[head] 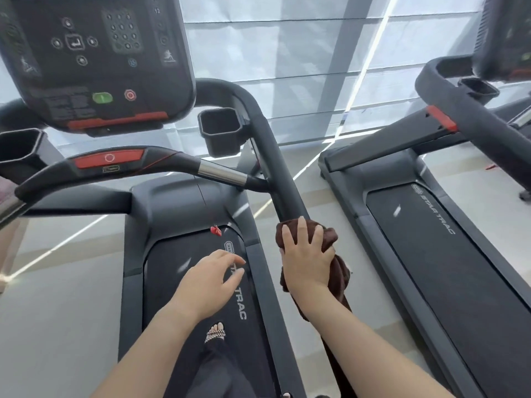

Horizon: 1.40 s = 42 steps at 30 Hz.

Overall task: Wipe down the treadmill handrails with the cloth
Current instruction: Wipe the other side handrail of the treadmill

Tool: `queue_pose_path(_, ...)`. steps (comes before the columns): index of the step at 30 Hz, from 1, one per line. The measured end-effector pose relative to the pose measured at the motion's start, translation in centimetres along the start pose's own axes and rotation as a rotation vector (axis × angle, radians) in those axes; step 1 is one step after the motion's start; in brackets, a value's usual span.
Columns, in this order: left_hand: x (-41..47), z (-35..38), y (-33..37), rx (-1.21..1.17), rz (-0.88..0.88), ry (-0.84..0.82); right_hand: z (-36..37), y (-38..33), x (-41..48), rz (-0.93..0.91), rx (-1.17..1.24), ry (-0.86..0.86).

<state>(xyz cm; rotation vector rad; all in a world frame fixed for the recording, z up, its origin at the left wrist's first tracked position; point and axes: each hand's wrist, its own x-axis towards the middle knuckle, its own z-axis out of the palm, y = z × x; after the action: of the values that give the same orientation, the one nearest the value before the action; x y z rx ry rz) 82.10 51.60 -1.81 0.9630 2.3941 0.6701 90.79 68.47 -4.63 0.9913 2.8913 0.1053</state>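
Observation:
A dark brown cloth (330, 235) is wrapped around the near end of the right handrail (275, 162), a thick dark grey bar running from the console down toward me. My right hand (307, 259) grips the cloth around the rail, and the cloth's loose end hangs below my wrist. My left hand (212, 280) hovers over the treadmill belt (178, 262) with its fingers spread, holding nothing. The front crossbar (115, 165), with a red stop button and a chrome section, joins the right rail. Only a chrome sliver of the left handrail (11, 209) shows at the frame's left edge.
The console (94, 61) with keypad hangs at upper left, flanked by cup holders (221, 130). A red safety clip (215, 230) dangles on a cord. A second treadmill (431, 225) stands to the right. My sandalled foot (215, 334) rests on the belt. Window blinds are ahead.

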Motion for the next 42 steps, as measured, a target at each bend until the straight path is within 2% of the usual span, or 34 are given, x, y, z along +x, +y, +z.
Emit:
queue_pose_path(7, 5.0, -5.7, -3.8, 0.046, 0.062, -0.023, -1.2, -2.7, 5.7, 0.072, -0.064, -0.036)
queue_pose_path(10, 7.3, -7.8, -4.7, 0.068, 0.112, -0.022, -1.8, -3.1, 7.8, 0.103, -0.04, 0.024)
queue_pose_path(13, 9.2, -8.9, -5.1, 0.086, 0.177, -0.066, -1.9, -2.8, 8.0, 0.115, 0.052, 0.09)
queue_pose_path(16, 11.0, -8.9, -4.7, 0.102, 0.246, -0.143, -1.8, -2.0, 7.1, 0.203, 0.2, 0.133)
queue_pose_path(23, 13.4, -6.6, -0.9, 0.114, 0.431, -0.346, -2.1, 0.6, 1.5, 0.359, 0.453, 0.103)
queue_pose_path(27, 13.9, -5.6, 1.1, 0.127, 0.532, -0.42, -2.1, 2.5, -1.7, 0.525, 0.628, 0.041)
queue_pose_path(35, 13.7, -3.3, 3.2, 0.146, 0.631, -0.509, -2.5, 2.8, -4.4, 0.416, 0.504, -0.128)
queue_pose_path(42, 10.4, -3.6, 3.2, 0.145, 0.559, -0.443, -2.2, 3.0, -4.5, 0.405, 0.502, -0.049)
